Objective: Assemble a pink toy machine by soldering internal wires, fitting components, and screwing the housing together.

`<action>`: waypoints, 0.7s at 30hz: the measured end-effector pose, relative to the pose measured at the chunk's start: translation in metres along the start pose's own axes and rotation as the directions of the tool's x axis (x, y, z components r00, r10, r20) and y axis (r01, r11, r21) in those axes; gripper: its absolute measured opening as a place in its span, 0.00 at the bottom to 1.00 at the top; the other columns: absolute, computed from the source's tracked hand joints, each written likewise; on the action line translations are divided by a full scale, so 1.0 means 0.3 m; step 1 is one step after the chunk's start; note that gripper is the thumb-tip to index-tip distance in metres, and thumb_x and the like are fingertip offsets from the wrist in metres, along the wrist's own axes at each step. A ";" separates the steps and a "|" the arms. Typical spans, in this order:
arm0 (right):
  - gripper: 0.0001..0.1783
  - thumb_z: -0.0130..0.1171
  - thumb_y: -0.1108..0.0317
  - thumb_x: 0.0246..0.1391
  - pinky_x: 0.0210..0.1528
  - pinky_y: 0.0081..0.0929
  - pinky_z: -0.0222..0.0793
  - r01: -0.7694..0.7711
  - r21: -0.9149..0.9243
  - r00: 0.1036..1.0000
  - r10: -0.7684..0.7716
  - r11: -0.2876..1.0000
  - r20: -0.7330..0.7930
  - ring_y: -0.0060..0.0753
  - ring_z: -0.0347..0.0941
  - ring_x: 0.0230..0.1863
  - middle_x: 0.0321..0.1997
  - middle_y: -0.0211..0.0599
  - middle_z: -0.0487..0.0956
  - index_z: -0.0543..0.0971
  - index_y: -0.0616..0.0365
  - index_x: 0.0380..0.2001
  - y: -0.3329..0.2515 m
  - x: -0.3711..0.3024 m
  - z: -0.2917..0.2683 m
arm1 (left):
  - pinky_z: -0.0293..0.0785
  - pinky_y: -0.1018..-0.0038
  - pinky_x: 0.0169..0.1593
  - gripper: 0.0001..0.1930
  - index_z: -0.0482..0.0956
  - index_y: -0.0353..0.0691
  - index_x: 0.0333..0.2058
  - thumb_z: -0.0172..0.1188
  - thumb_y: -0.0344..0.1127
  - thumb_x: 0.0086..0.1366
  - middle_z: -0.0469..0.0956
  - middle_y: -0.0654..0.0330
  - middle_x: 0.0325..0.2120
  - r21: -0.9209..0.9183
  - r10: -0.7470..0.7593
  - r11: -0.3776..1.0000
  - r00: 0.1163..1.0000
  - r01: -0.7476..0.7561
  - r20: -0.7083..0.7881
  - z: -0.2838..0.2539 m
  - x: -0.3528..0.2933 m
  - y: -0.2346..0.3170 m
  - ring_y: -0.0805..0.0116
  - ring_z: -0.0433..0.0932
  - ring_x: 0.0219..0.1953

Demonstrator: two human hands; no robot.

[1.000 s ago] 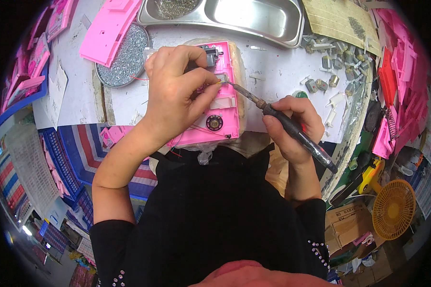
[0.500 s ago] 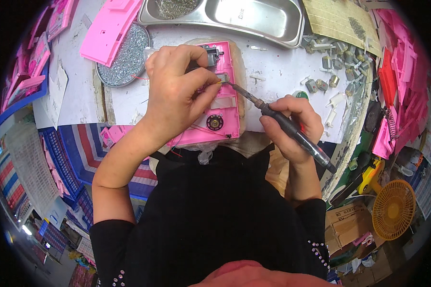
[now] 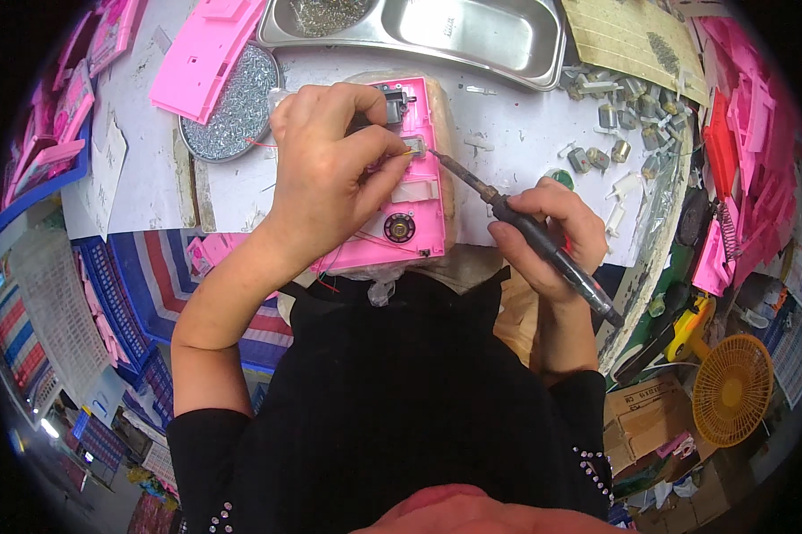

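A pink plastic housing point(image 3: 429, 209) lies in front of me on a pad, with a small round speaker point(image 3: 400, 228) and thin red wires in it. My left hand point(image 3: 330, 165) is over the housing's left side, thumb and forefinger pinched on a thin wire at a small metal motor point(image 3: 414, 145). In my right hand point(image 3: 556, 233) is a black soldering iron point(image 3: 543, 243), held like a pen. Its tip is near the right side of the motor, a little apart from it. The left palm hides part of the housing.
A round dish of small screws point(image 3: 241, 107) stands at the left, partly under pink panels point(image 3: 207, 53). Behind is a steel tray point(image 3: 552, 53) with wire wool in one compartment. Several small motors point(image 3: 598, 158) lie loose at the right, beside a green-rimmed small container point(image 3: 560, 178).
The soldering iron's tip has drawn back slightly to the right, away from the pinched wire, with my right hand following. My left hand has stayed in place.
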State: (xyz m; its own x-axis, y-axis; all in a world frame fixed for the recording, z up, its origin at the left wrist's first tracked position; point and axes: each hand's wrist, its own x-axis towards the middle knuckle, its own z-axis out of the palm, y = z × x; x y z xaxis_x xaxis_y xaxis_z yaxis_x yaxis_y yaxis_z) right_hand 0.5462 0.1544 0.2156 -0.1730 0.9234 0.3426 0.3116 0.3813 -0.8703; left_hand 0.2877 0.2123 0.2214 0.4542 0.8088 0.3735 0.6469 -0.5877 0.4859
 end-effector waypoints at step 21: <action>0.16 0.78 0.71 0.42 0.23 0.22 0.59 -0.042 0.004 0.996 0.042 0.999 -0.081 0.25 0.68 0.20 0.22 0.30 0.77 0.83 0.56 0.35 0.022 -0.015 -0.001 | 0.62 0.66 0.50 0.11 0.88 0.45 0.37 0.74 0.30 0.52 0.78 0.63 0.36 0.038 0.066 0.997 0.998 -0.065 -0.024 -0.041 -0.020 0.005 0.64 0.75 0.39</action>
State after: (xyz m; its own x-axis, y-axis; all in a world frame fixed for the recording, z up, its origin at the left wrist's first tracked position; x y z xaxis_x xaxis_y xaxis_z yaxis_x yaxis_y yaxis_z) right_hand 0.5492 0.1528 0.2083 -0.0837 0.9392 0.3331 0.3152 0.3420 -0.8852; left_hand 0.2783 0.2064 0.2296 0.4813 0.7675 0.4234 0.6387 -0.6379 0.4303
